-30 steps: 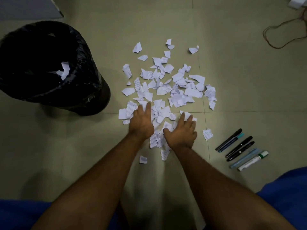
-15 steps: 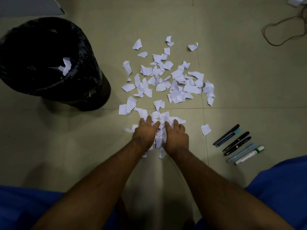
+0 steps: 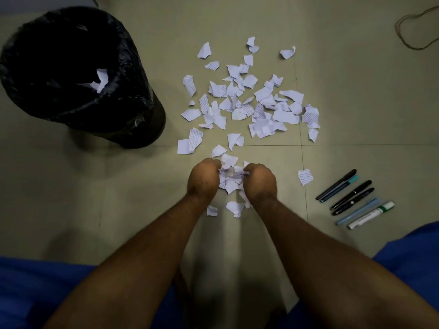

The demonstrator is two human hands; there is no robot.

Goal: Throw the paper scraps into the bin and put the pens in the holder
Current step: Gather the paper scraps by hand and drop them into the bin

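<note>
Both hands are low over the floor, knuckles up and fingers curled inward. The left hand and the right hand each grip one side of a small heap of paper scraps bunched between them. A few loose bits lie just below the wrists.

Beyond the hands, the main scatter of paper scraps spreads wide across the tiles, reaching from left of the left hand to well past the right hand. Its far edge ends in a few stray pieces, with bare floor beyond. One single scrap lies alone to the right of the right hand.

The bin, lined with a black bag, stands up and to the left of the left hand. Its mouth is open upward, and a few white pieces already lie inside. Bare floor separates the left hand from the bin's base.

Six pens lie further right of the right hand, past the single scrap. They lie side by side, nearly parallel, their long axes running diagonally from lower left to upper right. The nearest to the person is white with a green band. A loop of cord lies at the far upper right.
</note>
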